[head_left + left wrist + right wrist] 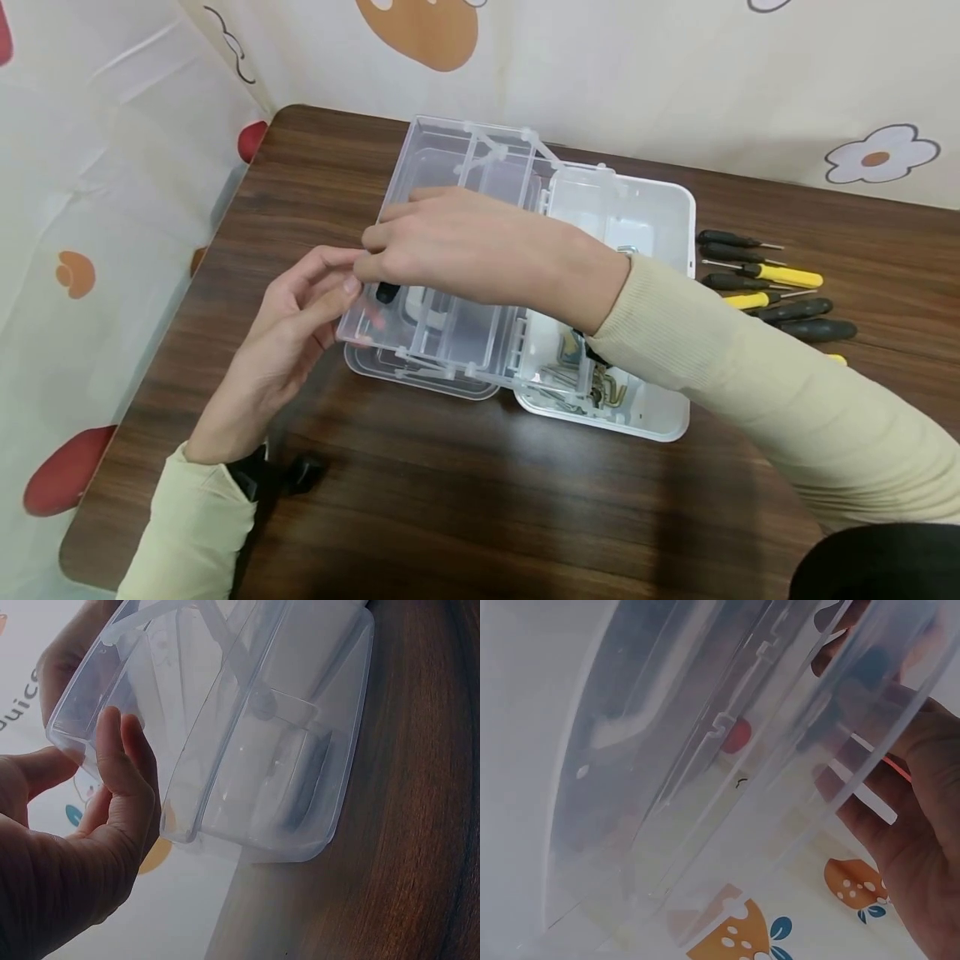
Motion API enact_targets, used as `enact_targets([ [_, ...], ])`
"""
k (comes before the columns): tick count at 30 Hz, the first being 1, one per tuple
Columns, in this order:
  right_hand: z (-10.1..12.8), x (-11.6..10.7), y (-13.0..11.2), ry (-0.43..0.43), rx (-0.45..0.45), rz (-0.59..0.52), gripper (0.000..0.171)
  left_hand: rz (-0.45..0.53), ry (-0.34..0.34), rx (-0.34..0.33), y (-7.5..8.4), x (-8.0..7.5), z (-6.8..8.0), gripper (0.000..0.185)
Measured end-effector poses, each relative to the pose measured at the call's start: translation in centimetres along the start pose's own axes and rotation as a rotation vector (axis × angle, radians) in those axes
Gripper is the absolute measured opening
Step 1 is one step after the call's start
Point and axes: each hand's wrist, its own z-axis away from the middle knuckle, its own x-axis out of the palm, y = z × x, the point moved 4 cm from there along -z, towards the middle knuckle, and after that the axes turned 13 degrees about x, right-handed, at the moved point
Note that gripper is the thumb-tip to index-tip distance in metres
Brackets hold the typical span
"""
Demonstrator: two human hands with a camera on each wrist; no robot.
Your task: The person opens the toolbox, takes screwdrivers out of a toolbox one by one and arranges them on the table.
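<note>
A white toolbox (678, 417) stands with its clear upper tray (468, 333) swung out to the left. My left hand (288, 333) pinches the tray's near left corner; the left wrist view shows thumb and fingers of this hand (112, 810) at the clear plastic. Reaching across from the right, my right hand (472, 246) has its fingers bent at the tray's left edge, with the fingertips partly hidden. In the right wrist view this hand (922, 802) is partly seen through the plastic. Just under it shows a small black piece (387, 292), its kind unclear.
A clear lid (457, 387) lies beneath the tray. Hex keys (615, 392) and other small metal pieces lie in the white box. Several screwdrivers with black or yellow handles (791, 276) rest on the brown table (480, 500) at right. A patterned curtain hangs behind.
</note>
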Motion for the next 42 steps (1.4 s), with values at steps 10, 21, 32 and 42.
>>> enact_targets([
  [10, 1.9, -0.8, 0.4, 0.086, -0.011, 0.059, 0.028, 0.015, -0.007, -0.010, -0.1, 0.2, -0.2, 0.028],
  [21, 8.7, -1.0, 2.9, 0.236, 0.073, 0.039, 0.038, -0.007, -0.002, -0.002, -0.3, 0.2, -0.3, 0.028],
  [32, 17.3, 0.7, 5.8, 0.333, 0.260, -0.075, 0.041, -0.012, 0.000, -0.005, -0.3, 0.1, -0.2, 0.027],
  [42, 25.6, 3.7, 7.7, 0.357, 0.541, -0.090, 0.067, -0.004, 0.001, 0.000, -0.3, 0.1, -0.2, 0.027],
])
